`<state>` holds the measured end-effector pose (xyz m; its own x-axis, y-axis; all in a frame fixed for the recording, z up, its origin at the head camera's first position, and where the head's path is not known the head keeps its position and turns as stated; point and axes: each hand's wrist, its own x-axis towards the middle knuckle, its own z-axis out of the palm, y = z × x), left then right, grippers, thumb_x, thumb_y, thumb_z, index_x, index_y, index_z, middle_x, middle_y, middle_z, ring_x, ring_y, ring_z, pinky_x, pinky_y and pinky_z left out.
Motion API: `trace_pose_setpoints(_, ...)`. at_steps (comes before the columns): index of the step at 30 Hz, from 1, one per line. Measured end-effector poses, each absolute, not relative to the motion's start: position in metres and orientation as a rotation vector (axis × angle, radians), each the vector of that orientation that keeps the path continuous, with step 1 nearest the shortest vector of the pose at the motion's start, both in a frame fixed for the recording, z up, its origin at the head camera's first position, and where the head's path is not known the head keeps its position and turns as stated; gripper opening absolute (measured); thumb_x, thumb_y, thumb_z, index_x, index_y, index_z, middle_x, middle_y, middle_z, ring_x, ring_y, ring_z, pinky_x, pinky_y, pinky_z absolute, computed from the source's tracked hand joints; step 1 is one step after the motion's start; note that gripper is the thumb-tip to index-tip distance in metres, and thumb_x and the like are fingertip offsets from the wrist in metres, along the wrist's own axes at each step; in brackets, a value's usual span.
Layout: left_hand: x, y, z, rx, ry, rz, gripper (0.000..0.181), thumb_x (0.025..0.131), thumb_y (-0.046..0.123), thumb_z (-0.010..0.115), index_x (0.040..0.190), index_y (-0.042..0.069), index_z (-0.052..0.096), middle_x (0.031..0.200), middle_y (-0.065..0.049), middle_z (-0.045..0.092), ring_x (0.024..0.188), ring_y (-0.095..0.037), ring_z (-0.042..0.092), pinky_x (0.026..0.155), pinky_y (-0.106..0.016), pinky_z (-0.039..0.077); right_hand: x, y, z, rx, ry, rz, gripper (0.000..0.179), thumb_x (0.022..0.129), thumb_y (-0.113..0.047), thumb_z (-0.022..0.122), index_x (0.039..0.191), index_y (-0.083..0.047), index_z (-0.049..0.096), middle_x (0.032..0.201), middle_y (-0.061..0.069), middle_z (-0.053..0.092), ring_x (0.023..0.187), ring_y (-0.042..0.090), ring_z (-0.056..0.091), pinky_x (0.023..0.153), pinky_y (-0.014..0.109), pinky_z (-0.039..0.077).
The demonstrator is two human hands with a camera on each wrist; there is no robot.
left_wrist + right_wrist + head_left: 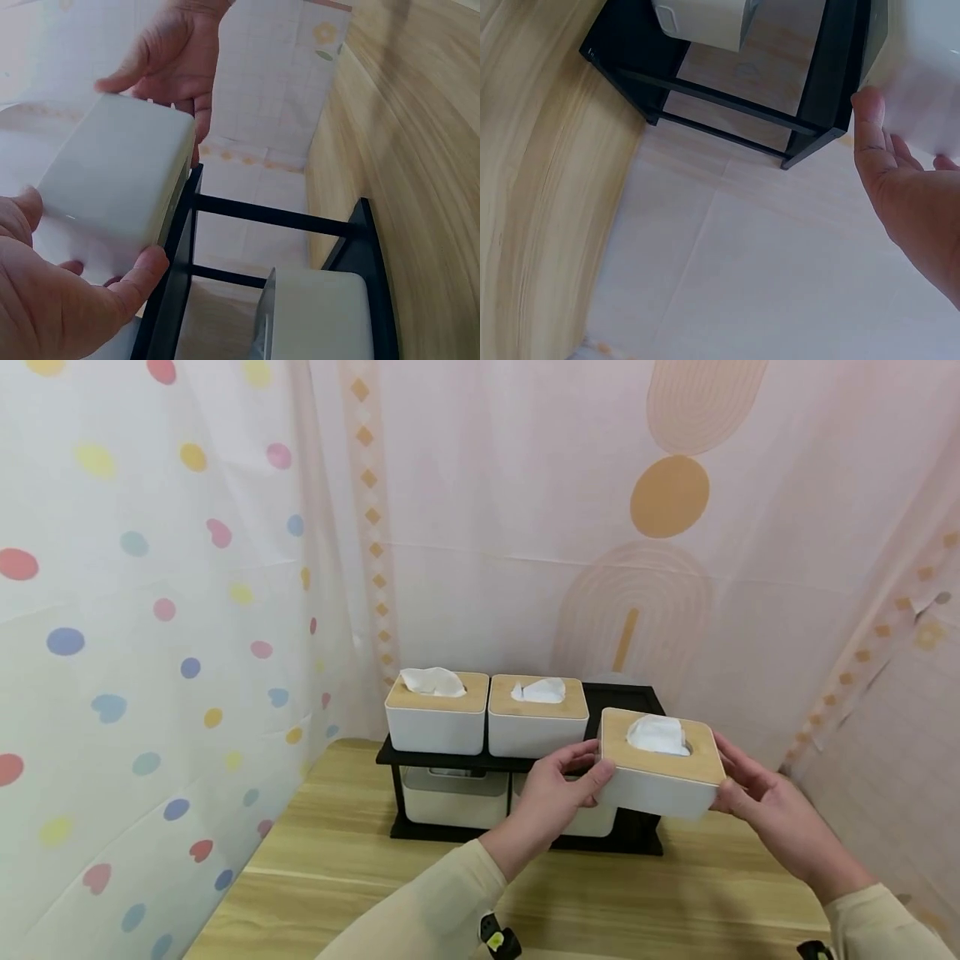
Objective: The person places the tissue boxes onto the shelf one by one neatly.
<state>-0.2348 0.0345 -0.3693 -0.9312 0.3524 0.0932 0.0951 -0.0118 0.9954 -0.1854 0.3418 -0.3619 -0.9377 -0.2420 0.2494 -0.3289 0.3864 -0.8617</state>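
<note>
Between both hands is a white tissue box [660,789] with a wood-look lid and a tissue poking from its slot. My left hand [551,802] grips its left end, thumb on the near side. At the opposite end my right hand [772,818] holds it the same way. The box is raised in front of the black two-tier rack [622,696], at its right part. Two similar tissue boxes stand side by side on the top shelf, the left one [435,729] and the middle one [537,737]. In the left wrist view the held box [112,165] shows its plain white side.
On the lower shelf sit a white box with a grey top [453,806] and another white box [600,821], partly hidden by my left hand. The rack stands on a wooden table [330,827]. Patterned curtains [480,527] hang behind and to the left.
</note>
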Motion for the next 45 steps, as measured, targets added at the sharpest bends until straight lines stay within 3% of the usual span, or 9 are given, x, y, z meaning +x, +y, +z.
trace_pose_setpoints(11,-0.236,0.038,-0.359,0.387,2.233,2.017,0.056,0.104,0.054,0.066,0.15,0.021,0.062,0.14,-0.005,0.068,0.083,-0.018,0.07,0.071,-0.027,0.059,-0.196,0.325,-0.352,0.29,-2.562,1.538,0.063,0.116,-0.032,0.048,0.172,-0.019,0.023,0.129,-0.036,0.061,0.104,-0.001,0.073,0.089,0.012,0.054)
trace_pose_setpoints(17,-0.233,0.037,-0.358,0.43,2.215,2.057,0.054,0.105,0.047,0.068,0.148,0.016,0.062,0.142,-0.008,0.064,0.084,-0.013,0.07,0.078,-0.03,0.063,-0.201,0.315,-0.354,0.155,-2.467,1.473,0.066,0.113,-0.033,0.056,0.168,-0.007,0.031,0.115,-0.038,0.06,0.095,-0.005,0.071,0.083,0.011,0.055)
trace_pose_setpoints(21,-0.23,0.036,-0.359,0.468,2.246,2.03,0.053,0.105,0.043,0.069,0.15,0.016,0.06,0.15,-0.007,0.061,0.095,-0.01,0.07,0.082,-0.028,0.06,-0.203,0.307,-0.355,0.137,-2.422,1.356,0.063,0.111,-0.031,0.061,0.165,-0.006,0.039,0.13,-0.005,0.073,0.096,-0.013,0.067,0.079,0.015,0.059)
trace_pose_setpoints(25,-0.227,0.034,-0.359,0.494,2.279,1.985,0.054,0.105,0.042,0.07,0.152,0.018,0.059,0.155,-0.005,0.059,0.107,-0.01,0.071,0.085,-0.029,0.059,-0.204,0.301,-0.356,0.138,-2.4,1.244,0.059,0.11,-0.029,0.062,0.163,-0.009,0.045,0.142,0.035,0.063,0.094,-0.021,0.06,0.074,0.01,0.056)
trace_pose_setpoints(30,-0.224,0.032,-0.363,0.505,2.281,1.941,0.056,0.104,0.041,0.071,0.155,0.02,0.056,0.156,-0.004,0.058,0.113,-0.01,0.072,0.088,-0.032,0.06,-0.203,0.292,-0.358,0.149,-2.329,1.085,0.052,0.107,-0.023,0.068,0.156,-0.009,0.056,0.134,0.036,0.068,0.089,-0.024,0.057,0.069,0.004,0.05)
trace_pose_setpoints(33,-0.221,0.031,-0.367,0.538,2.306,1.879,0.059,0.105,0.042,0.07,0.157,0.022,0.054,0.149,-0.005,0.065,0.114,-0.011,0.072,0.088,-0.032,0.06,-0.2,0.285,-0.361,0.182,-2.264,0.896,0.052,0.104,-0.02,0.073,0.152,-0.006,0.059,0.13,0.031,0.072,0.096,-0.004,0.07,0.078,0.007,0.053)
trace_pose_setpoints(38,-0.211,0.019,-0.375,0.604,2.319,1.779,0.062,0.104,0.044,0.07,0.16,0.027,0.05,0.136,-0.008,0.072,0.109,-0.012,0.074,0.083,-0.03,0.061,-0.193,0.271,-0.374,0.337,-2.15,0.465,0.055,0.11,-0.045,0.06,0.147,-0.004,0.062,0.143,0.034,0.06,0.12,0.057,0.062,0.096,0.065,0.055)
trace_pose_setpoints(39,-0.209,0.015,-0.377,0.614,2.326,1.762,0.063,0.104,0.044,0.07,0.161,0.027,0.049,0.136,-0.008,0.071,0.107,-0.012,0.074,0.082,-0.029,0.062,-0.192,0.269,-0.377,0.364,-2.133,0.396,0.06,0.111,-0.052,0.053,0.147,-0.005,0.062,0.145,0.037,0.057,0.121,0.062,0.059,0.093,0.074,0.05)
trace_pose_setpoints(45,-0.203,-0.016,-0.392,0.66,2.409,1.659,0.065,0.103,0.044,0.071,0.162,0.026,0.047,0.148,-0.005,0.063,0.107,-0.012,0.072,0.082,-0.028,0.061,-0.19,0.262,-0.384,0.366,-2.144,0.274,0.073,0.11,-0.069,0.032,0.152,-0.016,0.06,0.154,0.039,0.048,0.118,0.066,0.057,0.093,0.076,0.048)
